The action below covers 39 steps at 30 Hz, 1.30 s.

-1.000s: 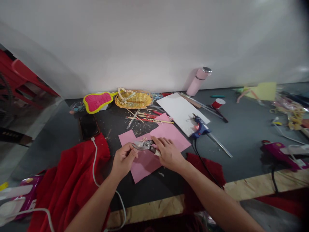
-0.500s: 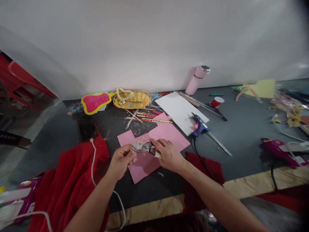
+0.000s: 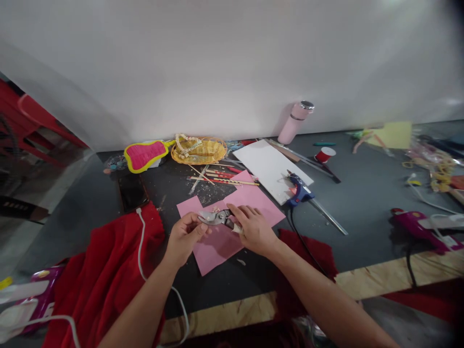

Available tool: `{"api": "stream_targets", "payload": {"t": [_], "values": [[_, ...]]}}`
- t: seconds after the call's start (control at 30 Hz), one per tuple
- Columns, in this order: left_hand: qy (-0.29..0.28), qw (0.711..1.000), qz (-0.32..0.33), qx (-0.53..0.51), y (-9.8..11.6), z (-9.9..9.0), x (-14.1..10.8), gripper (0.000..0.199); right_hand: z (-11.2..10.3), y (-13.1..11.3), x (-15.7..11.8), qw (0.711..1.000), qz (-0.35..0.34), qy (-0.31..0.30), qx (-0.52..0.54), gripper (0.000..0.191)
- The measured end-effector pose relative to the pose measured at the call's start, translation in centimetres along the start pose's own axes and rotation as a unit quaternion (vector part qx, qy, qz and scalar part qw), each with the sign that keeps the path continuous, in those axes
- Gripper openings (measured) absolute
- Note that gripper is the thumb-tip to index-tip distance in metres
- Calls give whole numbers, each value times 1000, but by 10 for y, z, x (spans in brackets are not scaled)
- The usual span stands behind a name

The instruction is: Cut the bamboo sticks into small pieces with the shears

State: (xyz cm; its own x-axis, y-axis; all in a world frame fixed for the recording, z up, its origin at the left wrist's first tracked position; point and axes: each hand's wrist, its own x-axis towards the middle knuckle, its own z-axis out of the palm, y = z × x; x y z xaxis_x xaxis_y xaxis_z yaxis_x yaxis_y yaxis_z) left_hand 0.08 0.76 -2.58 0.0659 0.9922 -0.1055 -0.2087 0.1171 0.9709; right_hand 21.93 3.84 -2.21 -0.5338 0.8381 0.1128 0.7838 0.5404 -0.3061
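My right hand (image 3: 256,229) is wrapped round the handles of a pair of pruning shears (image 3: 219,217), whose blades point left. At the blade end, my left hand (image 3: 186,238) is closed in a pinch; what sits between its fingertips is too small to make out. Under both hands lies pink paper (image 3: 217,249). Small pale cut pieces (image 3: 215,209) rest on it, partly hidden behind the shears. Beyond the paper, several red and pale sticks (image 3: 224,179) lie among scattered crumbs.
A wicker basket (image 3: 210,151) holds a beaded string. Around stand or lie a pink hand-mirror shape (image 3: 145,155), a phone (image 3: 133,192), red cloth (image 3: 112,266), a white sheet (image 3: 261,159), a blue glue gun (image 3: 301,191), a pink bottle (image 3: 294,123) and a red thread spool (image 3: 325,154).
The shears have shifted slightly right, and their blades look turned a little, covering more of the pale pieces. Both hands keep nearly the same place.
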Motion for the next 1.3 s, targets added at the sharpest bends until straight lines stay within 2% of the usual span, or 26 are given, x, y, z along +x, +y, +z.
{"api": "stream_targets", "payload": {"t": [0.1,0.33,0.57,0.8,1.07,1.17,1.3], "values": [[-3,1000,-7,-4,1,0,-1,23,-3,1,-1,1000,-12,-13,9,65],[-48,997,-47,-41,6,-3,0,32,-5,3,-3,999,-29,-19,32,73],[-40,995,-69,-58,13,0,-1,35,-4,2,-2,998,-45,-20,50,61],[-24,996,-65,-50,11,-1,0,32,-2,-2,-3,999,-14,-26,39,51],[-20,999,-33,-6,6,-3,1,28,-2,0,0,1000,-10,-20,21,61],[-25,999,-44,-6,8,-2,0,29,-4,2,-1,999,-21,-24,18,65],[-63,993,-88,-56,13,-1,-1,34,-8,3,-3,998,-33,-39,32,69]]}}
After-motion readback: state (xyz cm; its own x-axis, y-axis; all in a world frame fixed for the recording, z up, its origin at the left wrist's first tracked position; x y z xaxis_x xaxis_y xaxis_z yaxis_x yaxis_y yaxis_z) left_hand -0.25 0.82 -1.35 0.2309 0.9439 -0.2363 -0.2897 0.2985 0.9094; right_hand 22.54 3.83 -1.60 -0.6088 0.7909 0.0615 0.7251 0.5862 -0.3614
